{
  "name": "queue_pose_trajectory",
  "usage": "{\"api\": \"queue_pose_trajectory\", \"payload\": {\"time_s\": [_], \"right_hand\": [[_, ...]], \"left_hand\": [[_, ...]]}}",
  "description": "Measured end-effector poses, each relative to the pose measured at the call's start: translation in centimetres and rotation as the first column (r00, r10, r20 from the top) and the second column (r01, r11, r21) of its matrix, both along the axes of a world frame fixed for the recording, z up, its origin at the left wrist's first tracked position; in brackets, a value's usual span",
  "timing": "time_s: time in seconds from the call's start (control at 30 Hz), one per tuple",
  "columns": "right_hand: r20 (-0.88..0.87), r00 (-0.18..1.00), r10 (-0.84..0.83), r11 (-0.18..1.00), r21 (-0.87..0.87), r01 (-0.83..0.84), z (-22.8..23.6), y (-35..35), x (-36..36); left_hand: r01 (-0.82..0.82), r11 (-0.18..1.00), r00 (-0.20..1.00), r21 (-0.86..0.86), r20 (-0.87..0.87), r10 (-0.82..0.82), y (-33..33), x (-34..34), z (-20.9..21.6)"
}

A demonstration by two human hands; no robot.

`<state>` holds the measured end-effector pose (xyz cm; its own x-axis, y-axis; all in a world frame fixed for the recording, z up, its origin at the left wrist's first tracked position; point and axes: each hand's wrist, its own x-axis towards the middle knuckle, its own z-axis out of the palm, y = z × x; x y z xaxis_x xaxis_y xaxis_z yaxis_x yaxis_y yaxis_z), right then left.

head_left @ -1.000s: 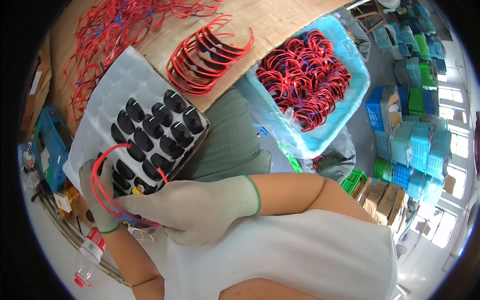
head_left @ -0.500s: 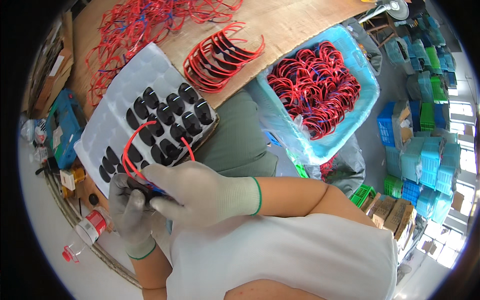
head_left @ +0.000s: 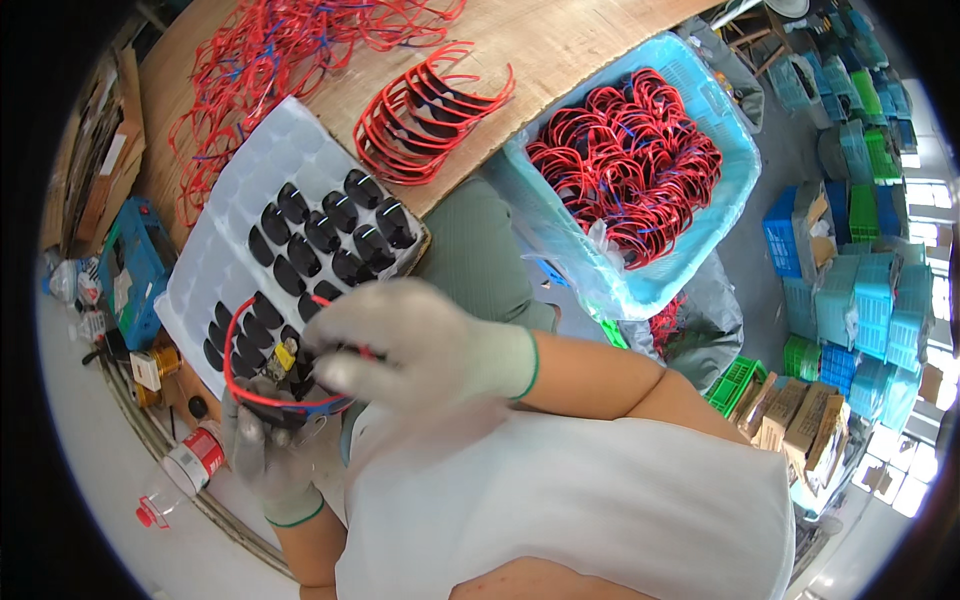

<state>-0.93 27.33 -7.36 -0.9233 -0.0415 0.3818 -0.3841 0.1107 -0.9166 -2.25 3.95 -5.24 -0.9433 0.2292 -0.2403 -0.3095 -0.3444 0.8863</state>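
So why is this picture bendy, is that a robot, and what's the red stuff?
No robot, just a person wearing pale grey knitted gloves with green edges. A wide camera worn on the head looks down, so straight edges look curved. The left hand holds a thin, curved red glasses frame. The right hand is blurred beside it, so I can't tell whether it grips. In front sits a white, dimpled tray with shiny, rounded black lenses. On the brown wooden table are a neat row of curved red glasses and a tangled pile of thin red frames. The light-blue plastic tub holds more red glasses.
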Motion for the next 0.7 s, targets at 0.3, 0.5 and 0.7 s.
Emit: {"api": "queue_pose_trajectory", "payload": {"time_s": [0.3, 0.5, 0.7], "right_hand": [[0.116, 0.401, -0.909, 0.357, 0.713, 0.604, -17.5, 25.7, 1.9], [0.395, 0.515, -0.761, 0.565, 0.794, 0.226, -27.8, 31.6, 0.4], [0.274, 0.584, -0.765, 0.502, 0.820, 0.274, -21.6, 31.2, 0.9]], "left_hand": [[0.013, 0.997, 0.998, 0.076, -0.061, -0.008, 0.4, -1.5, 0.1], [-0.014, 1.000, 1.000, 0.017, 0.012, 0.014, 2.8, -2.2, 0.6], [0.073, 0.995, 0.997, 0.066, 0.000, -0.073, 3.7, -4.6, 1.2]]}}
